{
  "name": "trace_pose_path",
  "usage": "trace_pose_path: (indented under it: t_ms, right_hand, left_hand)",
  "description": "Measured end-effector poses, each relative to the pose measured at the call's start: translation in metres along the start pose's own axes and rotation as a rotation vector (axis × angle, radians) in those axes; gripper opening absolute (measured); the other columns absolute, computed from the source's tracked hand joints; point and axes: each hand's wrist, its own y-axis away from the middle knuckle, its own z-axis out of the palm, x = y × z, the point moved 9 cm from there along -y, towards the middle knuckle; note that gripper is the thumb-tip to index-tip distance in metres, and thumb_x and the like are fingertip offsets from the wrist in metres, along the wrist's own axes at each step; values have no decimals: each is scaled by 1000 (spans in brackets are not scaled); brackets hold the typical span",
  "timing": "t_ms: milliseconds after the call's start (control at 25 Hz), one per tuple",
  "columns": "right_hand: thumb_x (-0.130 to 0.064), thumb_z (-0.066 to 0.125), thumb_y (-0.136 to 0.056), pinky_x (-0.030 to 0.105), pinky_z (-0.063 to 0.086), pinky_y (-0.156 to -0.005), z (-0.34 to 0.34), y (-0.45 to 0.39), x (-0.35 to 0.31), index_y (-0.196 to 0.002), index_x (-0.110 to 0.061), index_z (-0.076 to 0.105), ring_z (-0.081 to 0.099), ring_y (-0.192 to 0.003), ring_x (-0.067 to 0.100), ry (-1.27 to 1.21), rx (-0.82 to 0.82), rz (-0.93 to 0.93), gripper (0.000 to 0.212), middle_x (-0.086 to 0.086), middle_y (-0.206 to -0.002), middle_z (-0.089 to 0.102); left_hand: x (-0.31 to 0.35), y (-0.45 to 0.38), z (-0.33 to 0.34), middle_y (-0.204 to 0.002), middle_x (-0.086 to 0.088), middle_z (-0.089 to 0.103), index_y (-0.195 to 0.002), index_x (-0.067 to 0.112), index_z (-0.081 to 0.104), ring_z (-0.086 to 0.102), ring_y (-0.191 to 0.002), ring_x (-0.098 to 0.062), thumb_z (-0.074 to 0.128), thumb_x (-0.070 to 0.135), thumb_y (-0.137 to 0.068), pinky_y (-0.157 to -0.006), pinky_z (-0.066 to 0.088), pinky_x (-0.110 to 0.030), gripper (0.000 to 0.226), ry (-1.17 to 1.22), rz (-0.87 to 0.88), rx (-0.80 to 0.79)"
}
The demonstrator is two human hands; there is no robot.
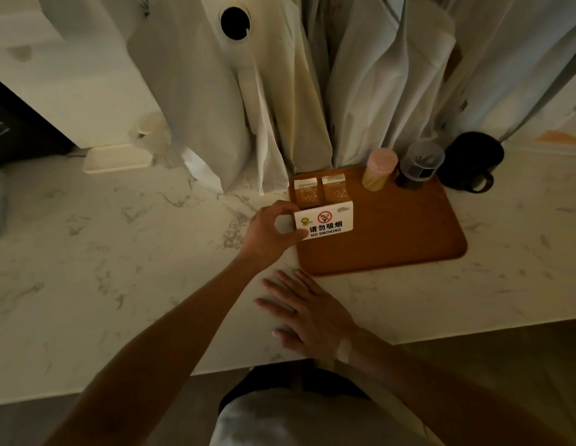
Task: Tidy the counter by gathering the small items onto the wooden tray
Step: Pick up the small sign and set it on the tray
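A wooden tray [409, 233] lies on the marble counter [119, 268]. My left hand [270, 233] grips the left end of a white "NO SMOKING" sign [325, 222], which stands at the tray's left edge. Behind the sign, two small orange packets [322, 189] rest on the tray. A pink-lidded toothpick jar [378, 170] and a dark jar with a clear lid [418, 167] stand at the tray's far edge. My right hand [309, 313] lies flat on the counter in front of the tray, fingers spread, holding nothing.
A black mug [473, 162] stands on the counter right of the tray. White garments [280, 91] hang down behind it. A white dish [119, 159] and a small cup [148, 125] sit at the back left. The counter's front edge runs below my right hand.
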Motion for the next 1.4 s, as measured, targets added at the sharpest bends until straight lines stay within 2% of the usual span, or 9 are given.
trace_pose_path:
  t_ms: [80, 200, 280, 440, 680, 840, 1080, 1240, 1400]
  right_hand:
    - [-53, 25, -99, 50, 9, -121, 0, 0, -1, -153, -31, 20, -2, -152, 26, -5, 6, -3, 59, 3, -165, 7]
    - [-53, 25, -99, 50, 9, -121, -1, 0, -1, -153, -30, 22, -1, -152, 25, -16, 15, -3, 58, 3, -165, 8]
    - [-54, 25, -99, 50, 9, -121, -1, 0, -1, -153, -30, 22, -1, -152, 25, -13, 21, -4, 59, 3, -165, 8]
    - [-54, 23, -99, 51, 10, -121, 3, -1, 0, -153, -30, 22, -1, -152, 25, -15, 24, 0, 59, 4, -165, 8]
    - [-54, 25, -99, 50, 9, -121, 4, -1, -1, -152, -29, 26, 1, -152, 25, -18, 50, 1, 58, 4, -165, 12]
    - [-54, 26, -99, 49, 9, -121, 1, -1, 0, -151, -29, 27, 1, -152, 25, -19, 59, 2, 58, 4, -164, 13]
    - [-53, 28, -99, 49, 7, -122, 2, -1, 0, -151, -29, 28, 0, -152, 24, -10, 58, 5, 58, 4, -164, 13]
    - [-52, 33, -98, 49, 8, -122, 3, -1, 0, -151, -29, 28, 0, -152, 24, -13, 67, 5, 58, 4, -165, 12]
    - [-53, 36, -96, 49, 9, -122, 1, -2, -1, -151, -30, 29, 1, -152, 25, -21, 70, 4, 59, 4, -164, 13]
  left_hand:
    - [2, -3, 6, -97, 25, 58, -104, 33, 62, 53, -107, -9, 84, 28, -70, -91, 43, -32, 41, -57, 42, -12]
    - [2, -6, 13, -95, 29, 56, -104, 33, 63, 51, -107, -9, 84, 30, -68, -94, 42, -34, 42, -95, 82, -24]
    - [0, -6, 15, -96, 28, 58, -104, 33, 63, 50, -109, -9, 84, 31, -67, -92, 40, -31, 43, -101, 90, -21]
    - [-9, -4, 15, -104, 20, 61, -102, 45, 58, 45, -113, -3, 84, 32, -67, -85, 30, -8, 45, -67, 45, -24]
    - [-10, -1, 17, -96, 38, 50, -100, 44, 59, 44, -113, -3, 84, 28, -68, -83, 30, -8, 43, -62, 52, -30]
    - [-8, -2, 17, -97, 37, 52, -100, 45, 59, 44, -115, -7, 83, 27, -68, -88, 34, -15, 44, -50, 78, -31]
    - [-8, -1, 19, -100, 33, 53, -103, 42, 59, 45, -118, -12, 82, 30, -68, -99, 43, -40, 44, -59, 75, -33]
    - [-8, -2, 17, -110, 19, 55, -111, 33, 59, 40, -117, -10, 84, 29, -65, -100, 41, -41, 53, -99, 114, -49]
    - [-7, -5, 14, -106, 21, 52, -107, 27, 63, 37, -117, -8, 84, 26, -66, -101, 36, -40, 46, -147, 139, -37]
